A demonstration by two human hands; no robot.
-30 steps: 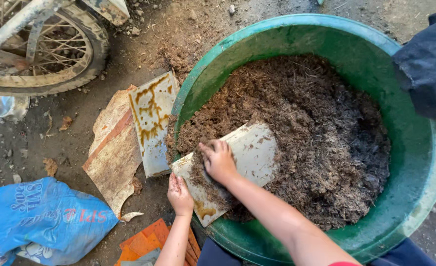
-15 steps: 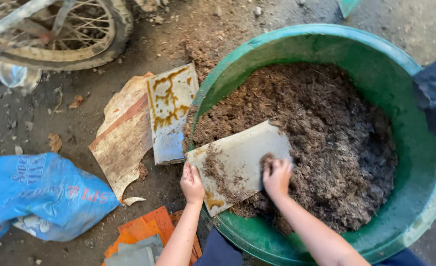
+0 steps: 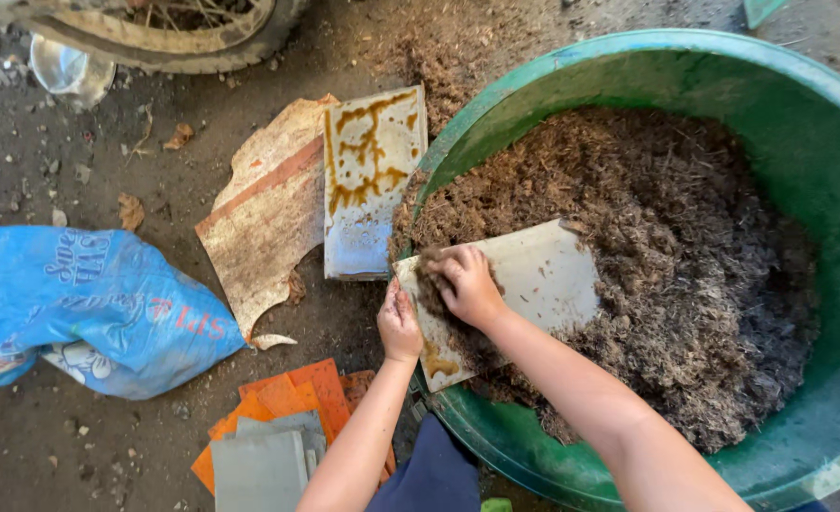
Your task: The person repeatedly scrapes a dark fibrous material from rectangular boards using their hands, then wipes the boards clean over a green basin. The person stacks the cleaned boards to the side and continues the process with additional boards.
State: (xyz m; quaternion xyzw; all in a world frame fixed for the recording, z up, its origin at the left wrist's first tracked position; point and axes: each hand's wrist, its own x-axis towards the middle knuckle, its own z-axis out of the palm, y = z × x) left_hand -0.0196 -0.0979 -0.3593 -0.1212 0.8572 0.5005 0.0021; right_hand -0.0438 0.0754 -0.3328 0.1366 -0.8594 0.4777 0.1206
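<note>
A big green tub (image 3: pixel 823 142) holds a heap of brown fibrous soil mix (image 3: pixel 685 275). A pale flat tile (image 3: pixel 543 280) lies tilted over the tub's near rim, resting on the mix. My left hand (image 3: pixel 399 327) grips the tile's left edge at the rim. My right hand (image 3: pixel 467 284) lies palm down on the tile near its left end, fingers curled over a clump of the brown mix. Smears of mix cover the tile under that hand.
On the dirt ground left of the tub lie a rust-stained white tile (image 3: pixel 371 180) and a broken brown board (image 3: pixel 264 223). A blue plastic bag (image 3: pixel 88 308) lies at the left, orange and grey tiles (image 3: pixel 278 431) near my knees, a wheel (image 3: pixel 169 28) at the top.
My right hand has swept leftward across the tile, from its middle to its left end, dragging mix along. The left hand keeps its grip on the tile's edge.
</note>
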